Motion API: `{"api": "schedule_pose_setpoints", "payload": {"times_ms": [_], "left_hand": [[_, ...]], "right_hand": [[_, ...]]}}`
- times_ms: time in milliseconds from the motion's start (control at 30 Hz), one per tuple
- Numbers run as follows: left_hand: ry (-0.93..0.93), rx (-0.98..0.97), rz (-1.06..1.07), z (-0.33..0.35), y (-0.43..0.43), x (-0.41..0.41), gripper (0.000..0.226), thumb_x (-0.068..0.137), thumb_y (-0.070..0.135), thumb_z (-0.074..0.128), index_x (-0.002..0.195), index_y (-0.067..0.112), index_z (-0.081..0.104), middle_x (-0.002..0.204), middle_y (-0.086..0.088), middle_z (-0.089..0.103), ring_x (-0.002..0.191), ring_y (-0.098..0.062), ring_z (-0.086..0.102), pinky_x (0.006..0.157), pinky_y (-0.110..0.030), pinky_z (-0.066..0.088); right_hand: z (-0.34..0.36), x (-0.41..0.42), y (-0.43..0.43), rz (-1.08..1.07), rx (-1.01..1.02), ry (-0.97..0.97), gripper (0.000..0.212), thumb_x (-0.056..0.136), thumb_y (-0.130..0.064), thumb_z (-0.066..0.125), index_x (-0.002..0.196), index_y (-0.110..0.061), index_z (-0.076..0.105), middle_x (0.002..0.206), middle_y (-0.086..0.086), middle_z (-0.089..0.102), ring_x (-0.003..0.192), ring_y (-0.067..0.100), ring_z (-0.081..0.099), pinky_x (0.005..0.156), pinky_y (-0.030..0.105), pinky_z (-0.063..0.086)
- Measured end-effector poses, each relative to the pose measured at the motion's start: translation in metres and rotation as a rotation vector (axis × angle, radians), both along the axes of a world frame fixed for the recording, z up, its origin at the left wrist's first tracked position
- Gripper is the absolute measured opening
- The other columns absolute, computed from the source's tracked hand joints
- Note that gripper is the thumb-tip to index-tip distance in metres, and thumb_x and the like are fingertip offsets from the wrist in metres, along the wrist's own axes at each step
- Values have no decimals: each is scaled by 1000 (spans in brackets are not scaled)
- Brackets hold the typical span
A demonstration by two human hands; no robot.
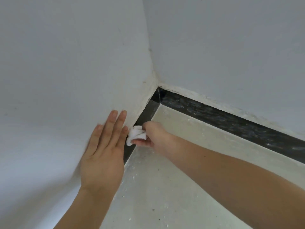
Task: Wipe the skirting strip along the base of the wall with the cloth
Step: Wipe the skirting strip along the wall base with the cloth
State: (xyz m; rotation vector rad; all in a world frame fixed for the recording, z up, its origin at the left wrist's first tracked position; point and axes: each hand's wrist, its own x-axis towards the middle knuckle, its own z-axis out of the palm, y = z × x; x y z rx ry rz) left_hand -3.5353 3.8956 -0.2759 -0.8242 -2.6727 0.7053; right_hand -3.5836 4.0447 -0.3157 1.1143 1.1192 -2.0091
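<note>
A black skirting strip (231, 123) runs along the base of both white walls and meets in the corner at centre. My right hand (155, 138) grips a small crumpled white cloth (136, 134) and holds it against the strip on the left wall, a little short of the corner. My left hand (104, 152) lies flat on the left wall just above the strip, fingers straight and pointing toward the corner, beside the cloth. The strip on the right wall shows pale dusty smears.
Pale tiled floor (165, 187) with dark specks and white flecks fills the lower middle. The corner (159, 91) holds cobweb threads and rough white filler along the strip's top edge. White walls close off left and right.
</note>
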Motion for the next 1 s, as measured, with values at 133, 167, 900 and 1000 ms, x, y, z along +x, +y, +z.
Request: {"api": "schedule_pose_setpoints", "payload": {"times_ms": [133, 167, 900, 1000], "left_hand": [[16, 49, 1, 0, 1, -1, 69, 83, 8, 8, 143, 13, 41, 160, -8, 8, 148, -26, -2, 118, -40, -11], [-2, 57, 11, -1, 1, -1, 68, 82, 9, 11, 141, 11, 45, 160, -8, 12, 148, -26, 2, 119, -40, -9], [37, 129, 2, -4, 7, -1, 61, 85, 10, 22, 140, 9, 47, 159, -5, 16, 148, -24, 5, 119, -38, -10], [66, 112, -22, -7, 5, 0, 60, 88, 9, 20, 142, 10, 46, 160, -5, 15, 148, -24, 5, 119, -38, -9]], "right_hand": [[-8, -18, 31, -302, 69, 189, 19, 95, -3, 40, 112, -10, 43, 99, 12, 51, 70, 18, 57, 49, 21, 56], [-13, -20, 38, -343, 97, 213, 21, 94, -3, 42, 114, -11, 43, 97, 11, 51, 71, 18, 57, 52, 22, 56], [-29, -7, 36, -228, 645, 368, 23, 81, -7, 56, 62, -4, 69, 56, 10, 68, 56, 21, 66, 71, 29, 55], [-24, -31, 25, -361, 642, 347, 28, 84, -5, 52, 56, -5, 58, 56, 9, 51, 55, 21, 49, 55, 29, 39]]}}
